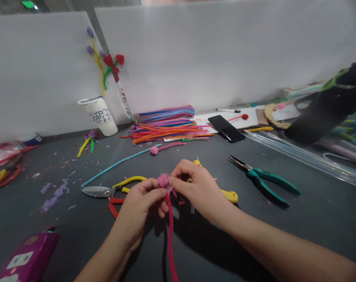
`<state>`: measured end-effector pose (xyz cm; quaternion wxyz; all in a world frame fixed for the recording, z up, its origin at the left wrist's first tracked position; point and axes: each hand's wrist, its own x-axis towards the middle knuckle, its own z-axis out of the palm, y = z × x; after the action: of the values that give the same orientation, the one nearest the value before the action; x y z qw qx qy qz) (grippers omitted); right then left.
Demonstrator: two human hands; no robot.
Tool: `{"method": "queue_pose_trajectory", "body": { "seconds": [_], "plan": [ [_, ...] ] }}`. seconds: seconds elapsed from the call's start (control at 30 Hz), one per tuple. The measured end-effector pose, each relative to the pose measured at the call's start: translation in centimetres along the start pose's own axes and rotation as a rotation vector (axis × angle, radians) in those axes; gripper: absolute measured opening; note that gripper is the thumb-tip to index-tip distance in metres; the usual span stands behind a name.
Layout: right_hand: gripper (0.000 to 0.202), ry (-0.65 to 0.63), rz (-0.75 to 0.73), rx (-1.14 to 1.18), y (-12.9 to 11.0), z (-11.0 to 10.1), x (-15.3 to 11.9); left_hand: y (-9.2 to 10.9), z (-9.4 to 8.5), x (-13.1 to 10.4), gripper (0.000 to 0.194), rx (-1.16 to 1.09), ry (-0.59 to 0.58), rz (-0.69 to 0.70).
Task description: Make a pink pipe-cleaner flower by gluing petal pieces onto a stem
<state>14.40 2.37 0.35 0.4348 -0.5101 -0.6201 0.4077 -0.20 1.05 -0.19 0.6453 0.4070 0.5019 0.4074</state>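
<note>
A pink pipe-cleaner flower is pinched between my two hands above the dark table. My left hand grips it from the left, just below the bloom, with thumb and fingers closed. From the right, my right hand pinches at the bloom's edge, its fingertips partly hidden. A long pink pipe-cleaner stem hangs down from the bloom towards me. Beside my left hand lie scissors with red and yellow handles. A yellow-handled tool lies partly hidden behind my right hand.
Teal-handled pliers lie at right. Behind are a pile of pipe cleaners, a phone, a paper cup and a dark bottle. A blue pipe cleaner, purple scraps and a purple box are at left.
</note>
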Motion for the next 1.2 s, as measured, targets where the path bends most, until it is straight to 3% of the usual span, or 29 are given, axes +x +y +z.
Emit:
{"method": "queue_pose_trajectory", "body": {
  "seconds": [0.27, 0.43, 0.57, 0.67, 0.77, 1.0, 1.2],
  "plan": [
    [0.020, 0.011, -0.007, -0.017, -0.1, 0.1, 0.0, -0.1, 0.1, 0.0, 0.008, -0.029, -0.018, 0.006],
    [0.021, 0.018, -0.062, -0.040, -0.5, -0.5, 0.2, 0.2, -0.2, -0.1, 0.011, -0.198, -0.020, -0.032],
    [0.013, 0.087, -0.339, -0.141, -0.4, -1.2, 0.3, 0.2, -0.6, 0.0, 0.008, -0.332, -0.009, -0.105],
    [0.010, 0.054, -0.614, -0.275, -0.1, -1.5, 0.4, 0.1, -0.8, 0.0, 0.003, -0.376, -0.027, -0.123],
    [0.015, 0.027, -0.799, -0.413, 0.0, -1.6, 0.5, 0.1, -0.7, 0.0, 0.006, -0.401, -0.042, -0.106],
    [0.018, 0.066, -0.996, -0.707, 0.2, -1.9, 0.5, 0.0, -0.6, -0.2, 0.007, -0.374, -0.075, -0.082],
    [0.017, 0.059, -1.031, -0.802, 0.4, -1.9, 0.5, 0.2, -0.4, -0.2, 0.008, -0.301, -0.051, -0.078]
  ]
}}
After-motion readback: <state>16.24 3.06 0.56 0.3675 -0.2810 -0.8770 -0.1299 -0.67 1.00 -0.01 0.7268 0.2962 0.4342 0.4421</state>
